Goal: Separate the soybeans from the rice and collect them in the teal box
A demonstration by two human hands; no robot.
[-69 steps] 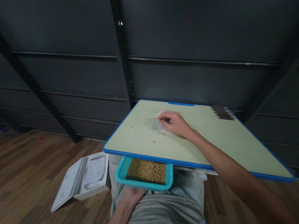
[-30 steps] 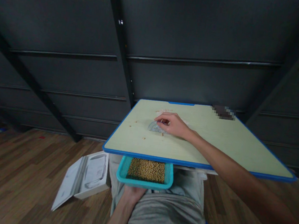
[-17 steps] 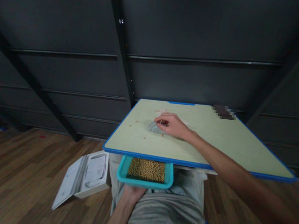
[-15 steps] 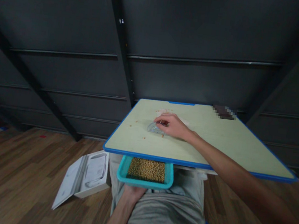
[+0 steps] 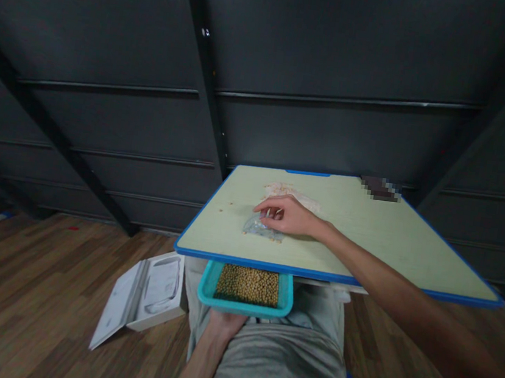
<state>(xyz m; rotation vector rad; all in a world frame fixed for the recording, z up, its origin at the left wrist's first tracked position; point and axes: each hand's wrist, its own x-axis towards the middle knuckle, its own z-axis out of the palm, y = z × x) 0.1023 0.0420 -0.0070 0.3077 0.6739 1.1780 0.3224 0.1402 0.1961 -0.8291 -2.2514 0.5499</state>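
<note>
My right hand [image 5: 293,215] is over the tabletop, fingers curled onto a clear, half-round plastic protractor [image 5: 262,227]. Its straight edge faces me, and a few tan beans [image 5: 272,239] lie along that edge. Below the near edge of the table, my left hand [image 5: 225,323] supports a teal plastic basket [image 5: 243,310] from underneath; most of its fingers are hidden by it. Many round tan beans [image 5: 247,285] fill the basket's bottom.
The pale table [image 5: 366,240] has a blue rim. Pinkish-white scraps [image 5: 300,198] lie behind my right hand, and loose beans [image 5: 221,210] sit at left. A blurred dark object [image 5: 380,189] is at the back right. An open white box [image 5: 162,288] stands on the wooden floor.
My right hand has drawn the protractor slightly toward me and to the left, and a bean near it has shifted closer to the table's front edge. The basket stays put.
</note>
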